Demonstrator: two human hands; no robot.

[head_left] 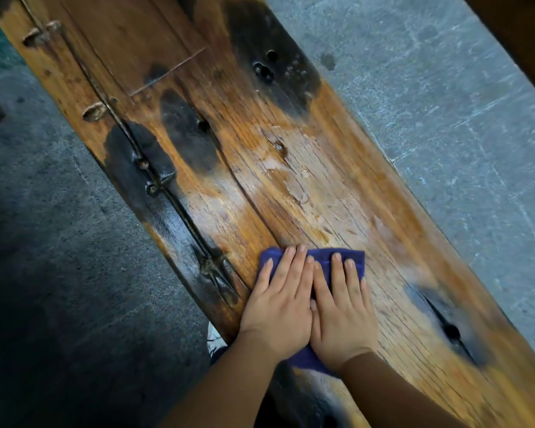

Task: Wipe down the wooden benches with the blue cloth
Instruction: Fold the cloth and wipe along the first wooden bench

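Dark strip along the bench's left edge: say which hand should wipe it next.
Left, probably. The left hand lies flat on the blue cloth nearer that dark strip; the right hand lies farther toward the bench's middle.

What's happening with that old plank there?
A person is wiping a wooden bench. Both hands lie flat, side by side, on a blue cloth: the left hand nearer the plank's dark edge, the right hand beside it. The wood ahead looks worn, with dark patches and flaking finish.

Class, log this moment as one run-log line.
left hand flat | right hand flat | both pressing blue cloth | worn wooden bench
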